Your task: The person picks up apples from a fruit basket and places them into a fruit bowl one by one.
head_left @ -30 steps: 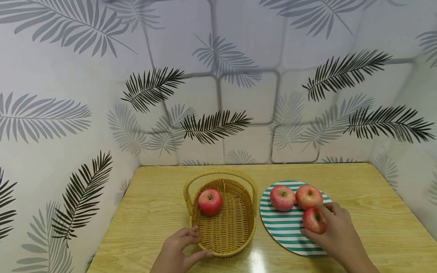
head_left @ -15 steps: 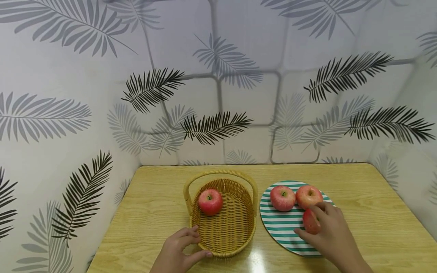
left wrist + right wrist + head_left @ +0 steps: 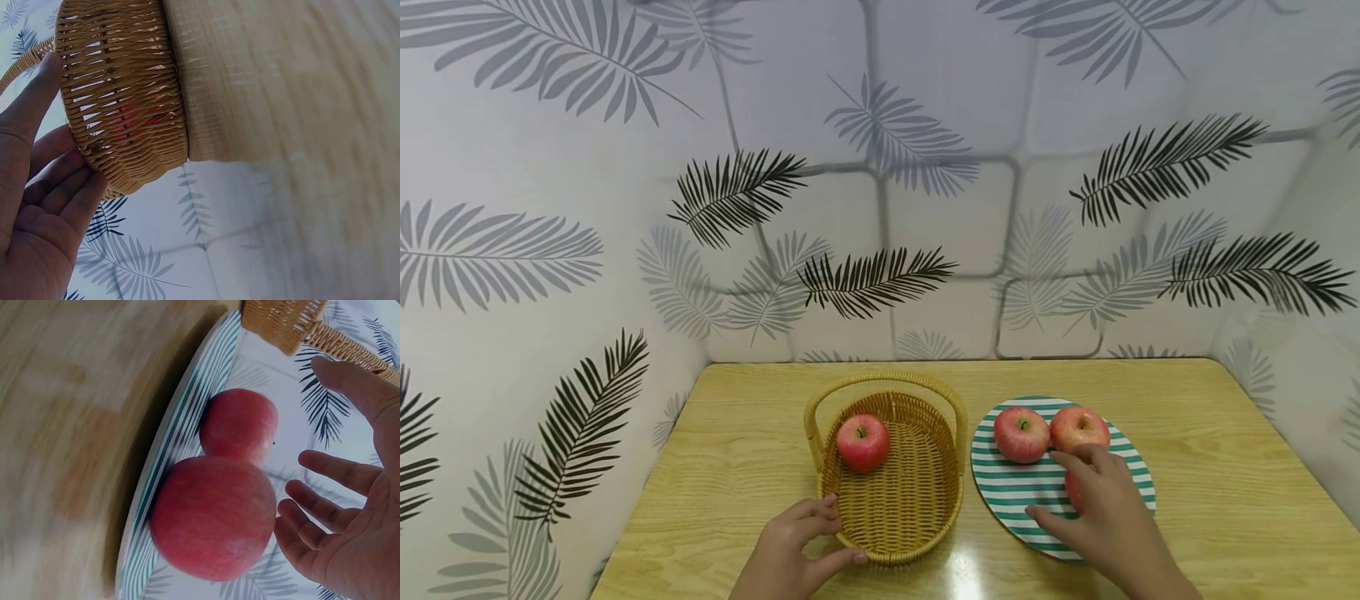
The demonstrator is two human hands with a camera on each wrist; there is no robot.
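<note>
A yellow-brown wicker basket [image 3: 898, 508] holds one red apple [image 3: 862, 443]. My left hand [image 3: 793, 546] grips the basket's near-left rim, thumb at the front edge and fingers along the side. To the right lies a round plate [image 3: 1022, 496] with green and white stripes, bearing three apples. Two of them, a left apple [image 3: 1022, 435] and a right apple [image 3: 1079, 427], sit side by side at the back. The front apple [image 3: 1073, 490] is partly hidden by my right hand [image 3: 1108, 517]. In the right wrist view that hand's spread fingers [image 3: 334, 472] hold nothing, beside a large apple [image 3: 212, 519].
Everything stands on a light wooden table [image 3: 737, 450]. A wall [image 3: 925, 208] with a leaf pattern rises right behind the table's back edge and along its sides. The basket's arched handle [image 3: 887, 377] stands up at its back.
My right hand has let go of the front apple on the plate and moved left, its thumb and fingers spreading. My left hand and the basket have stayed put.
</note>
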